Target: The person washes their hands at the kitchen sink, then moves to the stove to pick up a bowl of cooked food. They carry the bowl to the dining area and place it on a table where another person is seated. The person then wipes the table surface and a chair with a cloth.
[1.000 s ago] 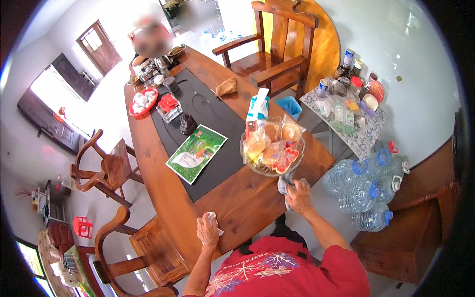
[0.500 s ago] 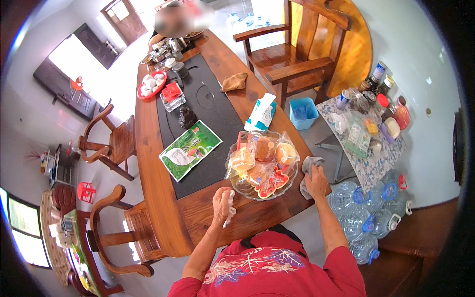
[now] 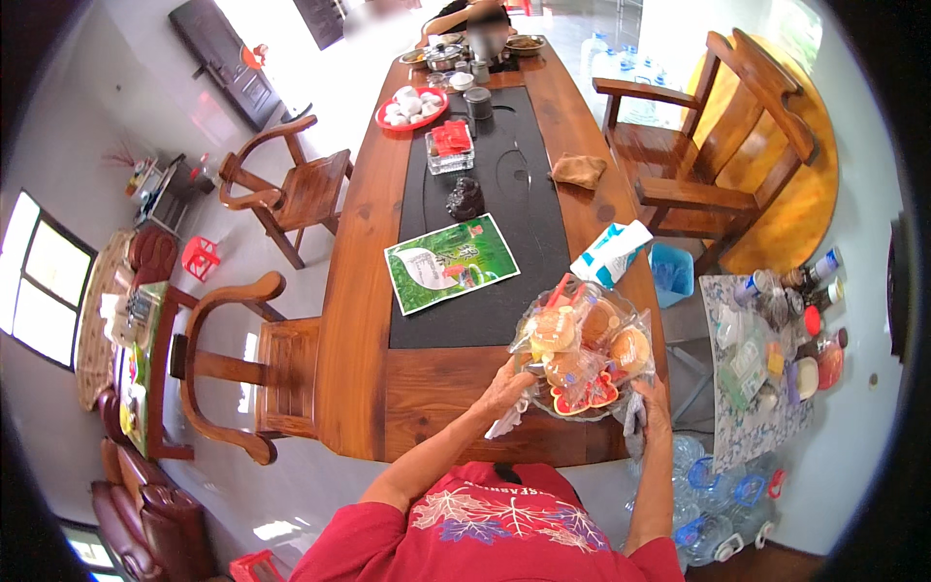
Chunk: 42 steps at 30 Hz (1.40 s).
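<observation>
A clear glass bowl [image 3: 586,415] of wrapped round cakes [image 3: 555,332] is between my hands at the table's near right corner. My left hand [image 3: 508,388] grips the bowl's left rim, a crumpled white tissue [image 3: 504,423] hanging below its fingers. On the other side my right hand [image 3: 654,404] closes round the right rim, a grey cloth [image 3: 632,427] bunched in the same grasp. Among the cakes lies a red and yellow packet [image 3: 588,396]. Whether the bowl touches the table is hard to tell. My fingertips are partly hidden by the bowl.
A green and white bag [image 3: 452,264] lies on the black tray inset [image 3: 524,209]. Beyond the bowl are a tissue pack [image 3: 611,252] and a brown cloth [image 3: 579,171]. Farther off stand a glass box [image 3: 450,147] and a red plate [image 3: 396,118] of white items. Another person sits at the far end.
Both hands have come to the bowl and grasped its two sides, tissue and grey cloth still in them. The right hand has left the table edge. My view has turned left.
</observation>
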### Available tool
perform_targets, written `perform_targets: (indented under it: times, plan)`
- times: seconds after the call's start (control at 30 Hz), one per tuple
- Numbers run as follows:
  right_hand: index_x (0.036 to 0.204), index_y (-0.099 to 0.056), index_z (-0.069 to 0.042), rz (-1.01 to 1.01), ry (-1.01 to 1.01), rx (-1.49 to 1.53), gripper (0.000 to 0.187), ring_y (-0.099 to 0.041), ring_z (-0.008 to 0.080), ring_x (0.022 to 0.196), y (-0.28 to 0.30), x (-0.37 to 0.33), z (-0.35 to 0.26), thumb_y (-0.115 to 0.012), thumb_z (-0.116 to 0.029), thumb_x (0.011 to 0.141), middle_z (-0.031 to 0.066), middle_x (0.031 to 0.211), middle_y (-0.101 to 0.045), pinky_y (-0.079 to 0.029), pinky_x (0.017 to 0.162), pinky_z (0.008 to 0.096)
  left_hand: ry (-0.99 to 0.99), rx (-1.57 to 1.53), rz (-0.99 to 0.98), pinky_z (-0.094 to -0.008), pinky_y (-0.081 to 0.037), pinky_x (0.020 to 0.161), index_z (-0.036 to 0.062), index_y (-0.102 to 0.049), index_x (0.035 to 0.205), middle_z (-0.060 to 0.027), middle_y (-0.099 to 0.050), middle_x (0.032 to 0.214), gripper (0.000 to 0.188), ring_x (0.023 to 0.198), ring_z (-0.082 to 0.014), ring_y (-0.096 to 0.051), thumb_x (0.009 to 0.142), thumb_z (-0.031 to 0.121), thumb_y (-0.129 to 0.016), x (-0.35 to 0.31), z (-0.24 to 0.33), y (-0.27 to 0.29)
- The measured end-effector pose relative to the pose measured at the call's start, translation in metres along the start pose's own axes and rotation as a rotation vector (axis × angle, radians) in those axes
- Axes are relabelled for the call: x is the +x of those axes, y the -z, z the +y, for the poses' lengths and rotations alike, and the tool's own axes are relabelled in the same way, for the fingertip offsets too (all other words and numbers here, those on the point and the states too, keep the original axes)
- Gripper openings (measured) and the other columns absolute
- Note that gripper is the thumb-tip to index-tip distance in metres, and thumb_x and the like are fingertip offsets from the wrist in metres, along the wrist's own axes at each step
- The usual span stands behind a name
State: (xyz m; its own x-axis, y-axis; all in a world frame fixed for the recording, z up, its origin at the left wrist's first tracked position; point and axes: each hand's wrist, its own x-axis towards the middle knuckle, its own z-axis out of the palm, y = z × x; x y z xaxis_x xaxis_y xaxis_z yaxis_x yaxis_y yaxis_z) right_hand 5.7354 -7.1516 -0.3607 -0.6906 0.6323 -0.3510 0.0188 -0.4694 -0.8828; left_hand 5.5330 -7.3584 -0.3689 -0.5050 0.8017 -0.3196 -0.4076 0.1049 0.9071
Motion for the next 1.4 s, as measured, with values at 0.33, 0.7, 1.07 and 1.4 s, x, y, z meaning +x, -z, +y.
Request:
perform_targets:
  times: [0.33,0.7,1.07,1.4]
  plan:
    - [0.113,-0.053,0.002,0.008,0.007,-0.046,0.052,-0.06,0.0158,0.087,-0.084,-0.022,0.013,-0.067,-0.018,0.068,0.0079,0.101,-0.062,-0.048,0.077,0.0276,0.018,-0.026,0.072,-0.0273,-0.045,0.075,0.0043,-0.048,0.121,-0.0045,-0.059,0.103,0.041,0.088,-0.0124,-0.055,0.08,0.006,-0.049,-0.033,0.004,0.068]
    - [0.116,-0.05,0.002,-0.171,0.032,-0.026,0.057,-0.056,0.0139,0.09,-0.178,0.012,0.068,-0.07,-0.03,0.073,0.0057,0.104,-0.059,-0.046,0.079,0.0271,0.105,-0.1,0.271,-0.0292,-0.049,0.069,0.0026,-0.049,0.117,-0.0077,-0.06,0.095,0.043,0.079,-0.0171,-0.059,0.074,0.0,-0.046,-0.064,0.042,0.168]
    - [0.11,-0.053,0.001,-0.117,0.061,-0.026,0.043,-0.054,0.0119,0.087,-0.213,0.021,0.073,-0.063,-0.026,0.078,0.0042,0.097,-0.059,-0.044,0.08,0.0262,0.028,-0.119,0.222,-0.0325,-0.05,0.076,0.0013,-0.045,0.123,-0.0103,-0.059,0.102,0.048,0.085,-0.0203,-0.06,0.075,0.003,-0.044,-0.052,0.06,0.195]
    - [0.101,-0.058,-0.007,0.525,0.52,-1.338,0.026,-0.053,0.0279,0.071,-0.135,-0.03,0.067,-0.059,-0.019,0.079,0.0133,0.087,-0.048,-0.049,0.057,0.036,-0.001,0.062,0.429,-0.0253,-0.045,0.051,0.005,-0.055,0.088,-0.0038,-0.057,0.071,0.018,0.059,-0.0111,-0.055,0.085,0.023,-0.058,-0.109,0.005,0.204]
